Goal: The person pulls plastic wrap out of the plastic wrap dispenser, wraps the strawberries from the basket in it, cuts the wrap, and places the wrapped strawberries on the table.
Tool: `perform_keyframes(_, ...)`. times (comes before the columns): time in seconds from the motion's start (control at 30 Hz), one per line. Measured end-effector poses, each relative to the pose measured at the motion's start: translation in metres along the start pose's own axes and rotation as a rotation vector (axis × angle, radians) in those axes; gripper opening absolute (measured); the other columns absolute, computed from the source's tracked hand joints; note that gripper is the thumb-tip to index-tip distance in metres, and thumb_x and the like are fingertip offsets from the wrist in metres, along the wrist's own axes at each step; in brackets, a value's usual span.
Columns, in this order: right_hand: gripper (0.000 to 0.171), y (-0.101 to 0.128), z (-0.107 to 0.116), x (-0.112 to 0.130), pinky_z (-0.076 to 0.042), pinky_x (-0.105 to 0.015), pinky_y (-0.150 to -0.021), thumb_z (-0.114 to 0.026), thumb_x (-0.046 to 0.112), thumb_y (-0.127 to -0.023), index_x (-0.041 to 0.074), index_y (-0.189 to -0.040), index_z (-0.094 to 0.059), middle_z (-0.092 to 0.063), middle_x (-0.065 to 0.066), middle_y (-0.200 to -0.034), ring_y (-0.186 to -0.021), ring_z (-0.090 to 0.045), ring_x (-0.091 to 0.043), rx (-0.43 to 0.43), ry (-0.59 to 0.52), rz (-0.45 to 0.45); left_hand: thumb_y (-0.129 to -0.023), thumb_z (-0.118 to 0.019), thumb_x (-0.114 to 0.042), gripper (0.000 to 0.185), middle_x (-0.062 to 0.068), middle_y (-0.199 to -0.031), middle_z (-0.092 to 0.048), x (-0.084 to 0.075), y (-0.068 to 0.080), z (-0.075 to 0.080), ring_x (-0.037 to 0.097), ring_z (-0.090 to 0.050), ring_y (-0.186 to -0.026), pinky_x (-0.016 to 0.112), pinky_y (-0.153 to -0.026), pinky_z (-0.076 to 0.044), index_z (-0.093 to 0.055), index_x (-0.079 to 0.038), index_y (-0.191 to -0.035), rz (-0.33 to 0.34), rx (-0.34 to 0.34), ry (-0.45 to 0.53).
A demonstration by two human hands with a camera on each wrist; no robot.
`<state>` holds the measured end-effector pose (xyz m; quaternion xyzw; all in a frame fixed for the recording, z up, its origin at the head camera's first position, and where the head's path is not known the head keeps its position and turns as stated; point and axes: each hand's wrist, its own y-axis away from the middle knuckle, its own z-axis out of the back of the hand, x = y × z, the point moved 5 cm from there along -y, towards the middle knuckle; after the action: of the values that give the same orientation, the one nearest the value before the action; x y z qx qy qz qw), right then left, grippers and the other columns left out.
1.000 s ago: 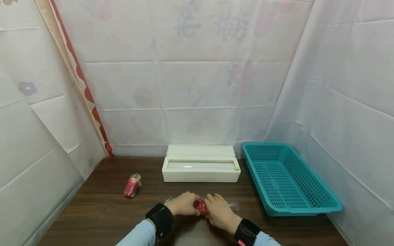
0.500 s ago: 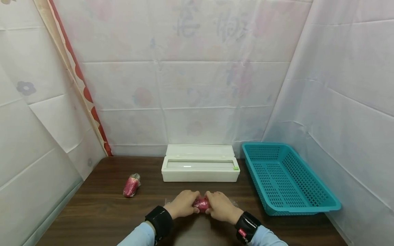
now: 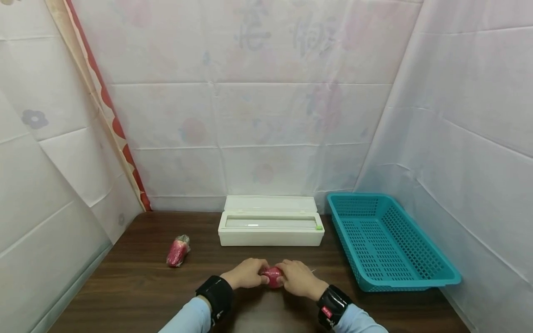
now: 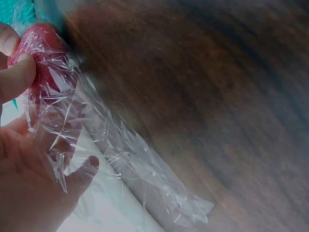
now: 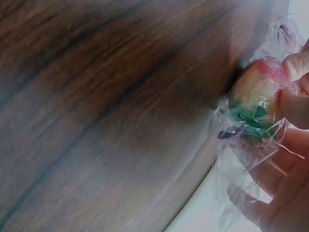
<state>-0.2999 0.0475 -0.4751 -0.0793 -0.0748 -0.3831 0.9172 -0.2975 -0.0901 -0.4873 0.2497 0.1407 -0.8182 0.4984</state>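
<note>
Between my two hands is a fruit [image 3: 273, 277], red with yellow and a green end with a dark stem, wrapped in clear cling film. My left hand [image 3: 249, 273] pinches its left side between thumb and fingers. On the opposite side my right hand [image 3: 299, 279] grips it the same way. In the left wrist view, a long loose tail of cling film [image 4: 140, 154] trails from the fruit across the fingers. More loose film [image 5: 231, 179] hangs at the green end in the right wrist view.
A white cling film dispenser [image 3: 271, 238] stands behind the hands, its lid raised. To the left lies another red, film-wrapped item [image 3: 178, 251]. A teal plastic basket [image 3: 362, 282] sits at the right, near the curtain. Everything is on a dark wooden table [image 3: 137, 282].
The fruit has turned between the hands and shows more of its red side. Loose film that spread out beside both hands now shows far less. The right hand has shifted slightly around the fruit.
</note>
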Motion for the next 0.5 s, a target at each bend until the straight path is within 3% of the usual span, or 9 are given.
perform_keyframes(0.2,0.024,-0.002,0.0,-0.001,-0.035,-0.019,-0.052,-0.058,0.022,-0.088,0.02,-0.111,-0.053,-0.05,0.012,-0.069,-0.057,-0.043,-0.002,0.018,-0.107,-0.003,-0.083,-0.062,-0.021,0.021,-0.006,-0.08,-0.062,0.004,0.0,0.0,0.004,-0.05,-0.066,0.021,-0.061,-0.042,-0.066,-0.008,-0.099,0.012,0.018,0.056)
perform_keyframes(0.37,0.02,-0.003,0.001,-0.001,-0.039,-0.02,-0.057,-0.054,0.021,-0.09,0.021,-0.11,-0.054,-0.06,0.011,-0.079,-0.065,-0.049,-0.001,0.022,-0.136,-0.006,-0.081,-0.063,-0.024,0.03,0.001,-0.093,-0.066,-0.005,0.002,0.007,0.014,-0.059,-0.084,0.029,-0.076,-0.048,-0.068,-0.006,-0.104,-0.062,-0.054,-0.146)
perform_keyframes(0.5,0.019,-0.004,-0.001,-0.003,-0.045,-0.024,-0.064,-0.051,0.024,-0.092,0.024,-0.112,-0.054,-0.064,0.008,-0.094,-0.079,-0.057,-0.003,0.045,-0.161,-0.041,-0.072,-0.072,-0.034,0.049,0.003,-0.103,-0.067,-0.016,0.004,0.01,0.021,-0.06,-0.098,0.041,-0.093,-0.043,-0.064,-0.006,-0.111,-0.102,-0.143,-0.298)
